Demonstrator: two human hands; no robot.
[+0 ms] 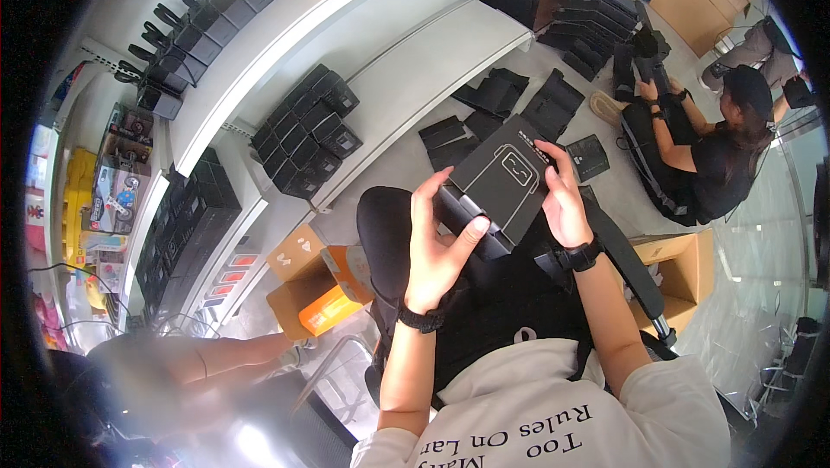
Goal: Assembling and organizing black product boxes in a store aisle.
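A black cardboard box (500,181) with a pale line drawing on its face is held up over my lap. My left hand (434,248) grips its lower left edge, the thumb pressed by a raised flap at that end. On the far right side, my right hand (564,200) rests its fingers along the box edge. The end nearest me looks partly unfolded; what lies inside is hidden. Beyond the box, several flattened or opened black boxes (553,105) lie on the floor.
A white shelf unit (406,70) on the left bears stacked small black boxes (307,131). An open brown carton (303,286) stands left of my chair, another carton (679,269) to the right. On the right a co-worker (709,140) in black sits handling black boxes.
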